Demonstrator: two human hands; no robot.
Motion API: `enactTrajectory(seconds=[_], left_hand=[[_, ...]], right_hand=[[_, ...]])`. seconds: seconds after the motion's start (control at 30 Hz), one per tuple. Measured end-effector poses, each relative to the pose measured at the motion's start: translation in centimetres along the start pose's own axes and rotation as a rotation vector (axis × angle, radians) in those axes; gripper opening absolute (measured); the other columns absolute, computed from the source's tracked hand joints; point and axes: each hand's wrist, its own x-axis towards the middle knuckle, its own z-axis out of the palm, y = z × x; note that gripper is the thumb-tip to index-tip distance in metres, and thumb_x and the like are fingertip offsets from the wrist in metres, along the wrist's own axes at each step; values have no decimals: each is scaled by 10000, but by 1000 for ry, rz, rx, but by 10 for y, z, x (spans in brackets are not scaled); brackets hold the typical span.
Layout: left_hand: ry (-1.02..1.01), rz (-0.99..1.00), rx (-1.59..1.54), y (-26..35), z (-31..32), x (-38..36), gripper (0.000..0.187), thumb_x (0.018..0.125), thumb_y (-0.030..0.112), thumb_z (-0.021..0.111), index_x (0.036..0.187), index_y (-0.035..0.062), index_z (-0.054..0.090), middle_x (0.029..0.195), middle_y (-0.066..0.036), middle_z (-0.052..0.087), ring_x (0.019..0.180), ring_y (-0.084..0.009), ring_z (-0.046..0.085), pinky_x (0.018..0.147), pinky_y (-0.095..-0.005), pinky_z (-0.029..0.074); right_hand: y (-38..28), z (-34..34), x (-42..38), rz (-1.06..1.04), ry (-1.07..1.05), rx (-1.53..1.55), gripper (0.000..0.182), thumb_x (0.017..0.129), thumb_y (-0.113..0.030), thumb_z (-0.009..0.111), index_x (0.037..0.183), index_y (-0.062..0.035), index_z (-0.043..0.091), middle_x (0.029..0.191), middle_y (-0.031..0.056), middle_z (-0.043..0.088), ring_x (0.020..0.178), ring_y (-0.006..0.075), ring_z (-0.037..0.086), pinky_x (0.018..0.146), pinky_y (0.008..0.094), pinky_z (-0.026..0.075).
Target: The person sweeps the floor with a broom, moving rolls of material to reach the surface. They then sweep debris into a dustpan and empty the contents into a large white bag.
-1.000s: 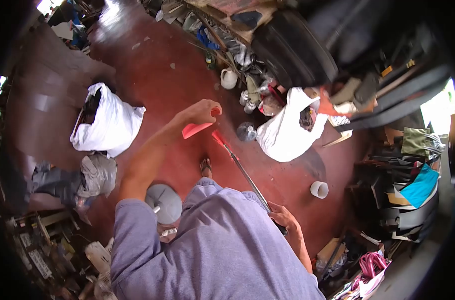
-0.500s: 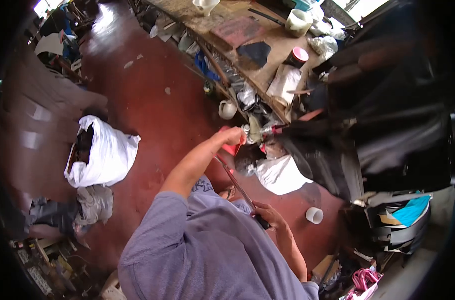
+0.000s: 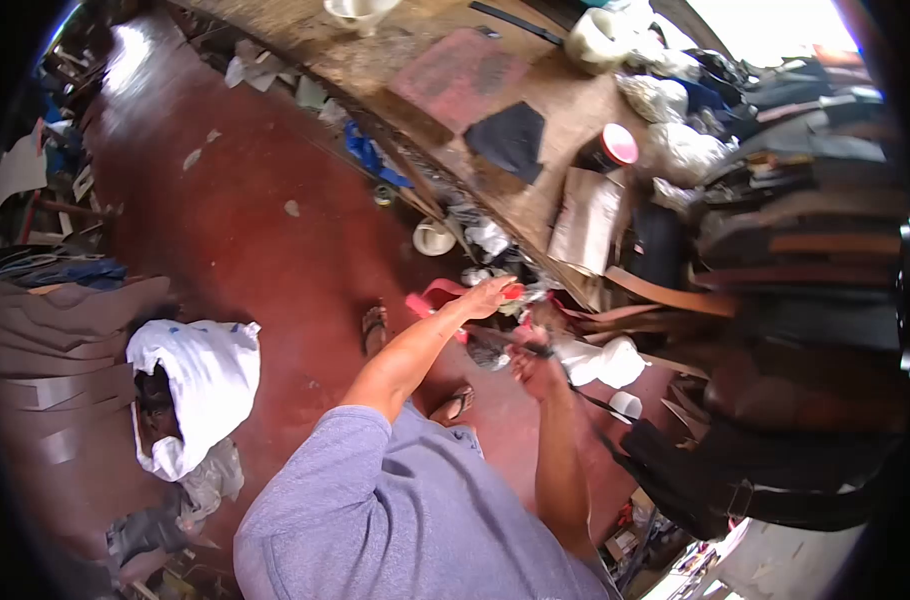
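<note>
My left hand [image 3: 487,297] reaches forward and grips a red dustpan [image 3: 431,299], held low beside the workbench's edge. Just below it, my right hand [image 3: 535,366] is closed around the dark handle of a broom [image 3: 502,337]; a bit of red at the left hand may be the broom's head, but blur hides it. Both hands are close together above a white plastic bag [image 3: 603,361] on the red floor. My sandalled feet [image 3: 375,326] stand on the floor below the arms.
A cluttered wooden workbench [image 3: 445,70] runs along the upper right, with a pink-lidded can [image 3: 617,146] on it. A white jug [image 3: 433,238] and junk lie under its edge. An open white sack [image 3: 203,378] sits at left, a white cup [image 3: 626,404] at right, and dark stacked sheets [image 3: 795,300] beyond.
The view swung toward the workbench. My left hand carried the dustpan to the bench's edge, and my right hand rose with the broom handle until it sits just under the left.
</note>
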Motion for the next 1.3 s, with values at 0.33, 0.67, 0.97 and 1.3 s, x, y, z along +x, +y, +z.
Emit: enactTrajectory(seconds=[0.33, 0.67, 0.97, 1.3], left_hand=[[293, -580, 300, 34, -211, -265, 349, 791, 93, 504, 1126, 87, 602, 1049, -179, 638, 1047, -351, 593, 875, -460, 468], [1417, -929, 529, -35, -53, -572, 203, 802, 152, 522, 903, 9, 623, 926, -267, 627, 847, -441, 624, 764, -519, 492], [672, -1220, 461, -45, 297, -560, 204, 786, 88, 540, 930, 67, 683, 832, -145, 677, 767, -325, 650, 605, -478, 512], [1830, -1433, -377, 37, 385, -578, 244, 783, 197, 510, 873, 56, 688, 778, -198, 676, 752, -314, 688, 670, -429, 552]], right_hand=[[-76, -9, 136, -543, 279, -242, 732, 923, -628, 388, 1456, -137, 283, 1376, 141, 459, 1160, 331, 500, 937, 489, 420], [5, 55, 136, -77, 48, -1165, 532, 897, -442, 570, 1286, -81, 532, 1153, 129, 623, 994, 259, 608, 852, 396, 476], [75, 31, 118, 8, -760, -2147, 449, 878, -376, 621, 1193, -56, 615, 1039, 119, 673, 909, 227, 636, 815, 359, 495], [179, 131, 15, -72, -976, -2058, 176, 857, -172, 565, 823, -20, 646, 620, 18, 565, 490, 103, 514, 424, 262, 414]])
